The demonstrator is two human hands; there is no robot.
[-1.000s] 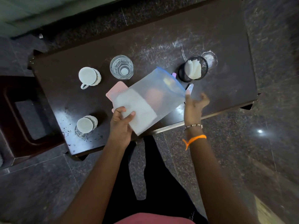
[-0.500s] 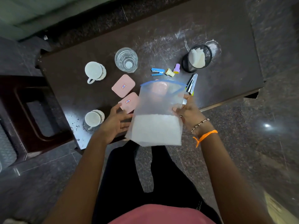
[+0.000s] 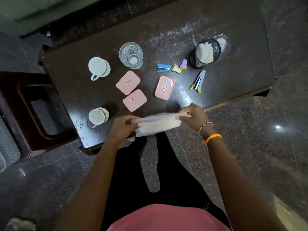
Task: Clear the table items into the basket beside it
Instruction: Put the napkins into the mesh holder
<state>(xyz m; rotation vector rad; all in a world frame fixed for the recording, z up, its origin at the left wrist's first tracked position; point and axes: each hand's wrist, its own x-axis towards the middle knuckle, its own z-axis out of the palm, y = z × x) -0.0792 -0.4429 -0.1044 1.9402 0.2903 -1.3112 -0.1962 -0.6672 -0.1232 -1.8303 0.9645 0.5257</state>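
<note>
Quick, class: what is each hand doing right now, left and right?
Left hand: pinches the left end of the clear plastic bag.
Right hand: pinches the bag's right end; the bag is stretched between both hands.

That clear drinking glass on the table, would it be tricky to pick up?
The glass looks smooth and see-through, so it is probably slippery and breakable. It stands upright on a flat base, so it likely won't roll. It appears empty, so probably fairly light.

Dim scene; lamp glare on floor (image 3: 277,127) at right; wide-angle bending, blur toward edges.
</note>
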